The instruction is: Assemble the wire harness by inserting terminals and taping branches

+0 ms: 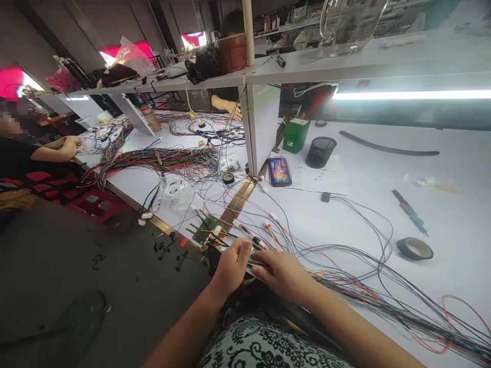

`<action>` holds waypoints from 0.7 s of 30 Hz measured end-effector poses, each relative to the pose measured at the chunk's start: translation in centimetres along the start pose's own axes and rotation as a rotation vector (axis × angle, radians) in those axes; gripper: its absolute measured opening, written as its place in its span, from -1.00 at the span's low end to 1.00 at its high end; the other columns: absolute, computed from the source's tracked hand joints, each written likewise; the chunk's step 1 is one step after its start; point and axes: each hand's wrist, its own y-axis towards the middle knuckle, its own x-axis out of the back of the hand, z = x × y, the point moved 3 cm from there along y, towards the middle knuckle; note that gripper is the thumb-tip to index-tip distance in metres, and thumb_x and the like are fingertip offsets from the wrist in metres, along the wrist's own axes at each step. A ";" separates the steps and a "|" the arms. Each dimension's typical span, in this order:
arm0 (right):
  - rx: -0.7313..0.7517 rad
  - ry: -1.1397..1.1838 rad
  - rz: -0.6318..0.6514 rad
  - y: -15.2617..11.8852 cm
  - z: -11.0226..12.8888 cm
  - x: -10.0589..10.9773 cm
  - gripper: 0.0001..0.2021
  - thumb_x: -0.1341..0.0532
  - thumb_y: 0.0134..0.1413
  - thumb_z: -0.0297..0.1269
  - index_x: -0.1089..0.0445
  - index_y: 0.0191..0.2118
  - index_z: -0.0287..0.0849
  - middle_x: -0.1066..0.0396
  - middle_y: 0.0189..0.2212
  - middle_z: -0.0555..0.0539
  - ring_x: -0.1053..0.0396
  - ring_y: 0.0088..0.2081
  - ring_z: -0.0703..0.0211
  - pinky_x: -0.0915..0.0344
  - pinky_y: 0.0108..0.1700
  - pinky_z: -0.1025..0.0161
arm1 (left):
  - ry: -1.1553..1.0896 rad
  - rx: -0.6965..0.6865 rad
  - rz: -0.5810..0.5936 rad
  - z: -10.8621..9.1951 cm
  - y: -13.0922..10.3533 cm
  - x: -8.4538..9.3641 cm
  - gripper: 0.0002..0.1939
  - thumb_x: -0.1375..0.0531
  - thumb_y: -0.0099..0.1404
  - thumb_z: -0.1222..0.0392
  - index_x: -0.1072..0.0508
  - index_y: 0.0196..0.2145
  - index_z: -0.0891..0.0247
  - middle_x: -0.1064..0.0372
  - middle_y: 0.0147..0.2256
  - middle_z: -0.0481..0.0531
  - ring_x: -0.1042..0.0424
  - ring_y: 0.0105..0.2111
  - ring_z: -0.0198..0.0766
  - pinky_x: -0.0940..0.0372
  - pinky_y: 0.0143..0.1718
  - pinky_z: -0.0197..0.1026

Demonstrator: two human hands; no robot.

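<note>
Close to the table's front edge, my left hand (232, 266) is closed round part of a wire bundle, its thumb on top. Right beside it, my right hand (286, 273) has its fingers wrapped over the same wires. The wire bundle (364, 289) runs from under my right hand toward the lower right. White connectors and red and yellow wires (273, 232) fan out just beyond my hands. A green board with black pins (205, 229) lies to the left of my left hand. What sits between my fingers is partly hidden.
Black tape (415, 249), a cutter (409, 212), a mesh cup (321, 152), a green box (296, 135) and a phone (280, 171) lie on the right. Another wire bundle (161, 159) and a plastic bag (174, 193) are left. A person's hands (69, 146) show far left; another person's hand (232, 108) shows behind.
</note>
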 end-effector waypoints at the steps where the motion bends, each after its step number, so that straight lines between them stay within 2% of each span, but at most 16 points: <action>1: 0.000 0.004 -0.008 0.0 0.0 -0.2 -0.79 -0.08 0.26 -0.13 -0.38 -0.17 -0.10 -0.51 -0.30 -0.06 -0.44 -0.28 0.09 -0.10 -0.36 0.28 | 0.021 -0.001 -0.027 -0.1 0.0 0.0 -0.62 0.09 0.41 -0.05 -0.32 -0.34 0.25 -0.26 -0.46 -0.05 -0.26 -0.42 -0.28 -0.18 -0.33 -0.26; 5: -0.062 0.090 -0.093 -0.4 -0.2 -0.7 -0.71 -0.04 0.28 -0.18 -0.33 0.03 -0.09 -0.51 -0.16 -0.11 -0.44 -0.15 0.03 -0.19 -0.24 0.23 | 0.138 -0.050 -0.122 -0.8 0.2 0.2 -0.65 0.07 0.41 -0.02 -0.36 -0.31 0.24 -0.36 -0.43 -0.01 -0.35 -0.40 -0.25 -0.20 -0.31 -0.25; 9: -0.116 0.295 -0.166 -0.8 -0.3 -0.4 -0.67 -0.09 0.23 -0.13 -0.34 0.05 -0.08 -0.50 -0.15 -0.10 -0.42 -0.16 0.05 -0.23 -0.18 0.21 | 0.267 -0.133 -0.147 -1.8 0.3 0.4 -0.66 0.07 0.41 0.01 -0.38 -0.29 0.24 -0.40 -0.45 0.00 -0.39 -0.42 -0.26 -0.20 -0.34 -0.26; 11: -0.110 0.366 -0.165 -0.9 -0.2 -0.1 -0.71 -0.07 0.25 -0.12 -0.39 -0.03 -0.08 -0.50 -0.21 -0.07 -0.40 -0.21 0.09 -0.23 -0.19 0.23 | 0.313 -0.186 -0.148 -2.5 0.3 0.5 -0.66 0.07 0.42 0.01 -0.39 -0.29 0.24 -0.40 -0.49 -0.01 -0.39 -0.47 -0.27 -0.19 -0.39 -0.28; 13: -0.093 0.374 -0.155 -0.9 -0.1 0.3 -0.71 0.00 0.29 -0.13 -0.43 -0.20 -0.10 -0.47 -0.33 -0.04 -0.36 -0.29 0.14 -0.21 -0.25 0.25 | 0.360 -0.237 -0.156 -3.1 0.3 0.6 -0.66 0.07 0.42 0.02 -0.40 -0.30 0.25 -0.38 -0.53 -0.03 -0.37 -0.52 -0.29 -0.17 -0.44 -0.29; 16: -0.079 0.364 -0.119 -1.2 -0.4 1.0 -0.64 0.06 0.33 -0.10 -0.32 -0.40 -0.13 -0.34 -0.49 0.01 -0.25 -0.41 0.21 -0.14 -0.36 0.30 | 0.440 -0.311 -0.176 -3.8 0.5 0.9 -0.66 0.06 0.42 0.02 -0.40 -0.31 0.25 -0.37 -0.57 -0.04 -0.36 -0.57 -0.30 -0.13 -0.49 -0.29; 21: -0.051 0.299 -0.108 -2.4 -1.7 1.8 -0.60 0.11 0.35 -0.05 -0.21 -0.45 -0.13 -0.28 -0.49 0.03 -0.21 -0.39 0.21 -0.12 -0.30 0.27 | 0.483 -0.367 -0.193 -4.9 1.3 1.6 -0.67 0.05 0.42 0.04 -0.42 -0.29 0.24 -0.42 -0.54 -0.04 -0.42 -0.53 -0.29 -0.18 -0.44 -0.29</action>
